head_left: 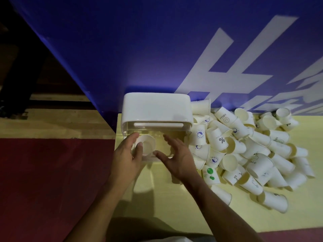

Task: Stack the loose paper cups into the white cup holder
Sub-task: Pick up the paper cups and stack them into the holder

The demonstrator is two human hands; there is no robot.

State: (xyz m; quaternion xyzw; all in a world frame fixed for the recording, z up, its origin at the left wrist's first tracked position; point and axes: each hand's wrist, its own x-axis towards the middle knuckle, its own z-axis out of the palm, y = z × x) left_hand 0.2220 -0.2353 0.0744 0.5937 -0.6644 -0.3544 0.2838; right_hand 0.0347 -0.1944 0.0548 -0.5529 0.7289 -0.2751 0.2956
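Left hand (126,155) pinches a plain white paper cup (147,145), apparently just inside the white plastic cup holder (155,107) w/ clear front: seating step. Right hand (176,154) is spread, empty. Next it must fetch from the heap of loose printed paper cups (244,147) at right.

One wide-angle camera on the head is looking forward and steeply down, sitting close above the worktop (166,198), facing a blue wall (122,49) that is filling the upper frame
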